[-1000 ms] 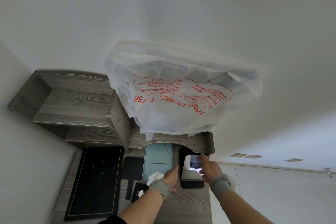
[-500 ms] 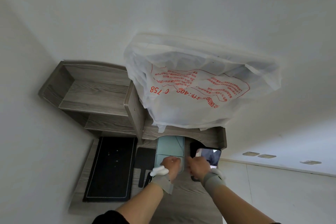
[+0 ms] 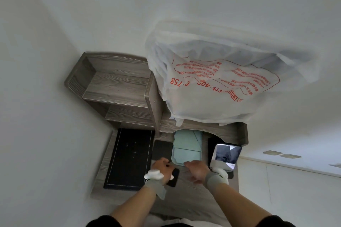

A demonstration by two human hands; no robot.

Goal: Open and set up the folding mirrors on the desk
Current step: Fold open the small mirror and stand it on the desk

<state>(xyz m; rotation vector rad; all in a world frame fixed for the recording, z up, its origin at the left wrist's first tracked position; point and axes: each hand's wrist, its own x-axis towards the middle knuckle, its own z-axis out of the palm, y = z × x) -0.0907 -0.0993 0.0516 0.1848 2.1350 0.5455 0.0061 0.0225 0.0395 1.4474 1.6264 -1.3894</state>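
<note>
A mint-green folding mirror (image 3: 186, 146) lies flat and folded on the grey wooden desk (image 3: 186, 188), under the shelf unit. My left hand (image 3: 160, 168) grips its near-left corner and my right hand (image 3: 196, 168) grips its near edge. To the right, a black folding mirror (image 3: 226, 155) stands open, tilted, with its glass showing a reflection. Left of the green one, a black folded mirror (image 3: 160, 150) lies flat. A small black case (image 3: 173, 178) lies partly under my left wrist.
A black desk mat (image 3: 129, 156) covers the desk's left part. A grey wooden shelf unit (image 3: 118, 86) rises at the back, with a large white plastic bag (image 3: 212, 88) printed in red on its right half. White walls close in on the left and right.
My right hand left the opened black mirror and came over to the green mirror's near edge. My left hand slid toward the green mirror's near-left corner. My head turned left.
</note>
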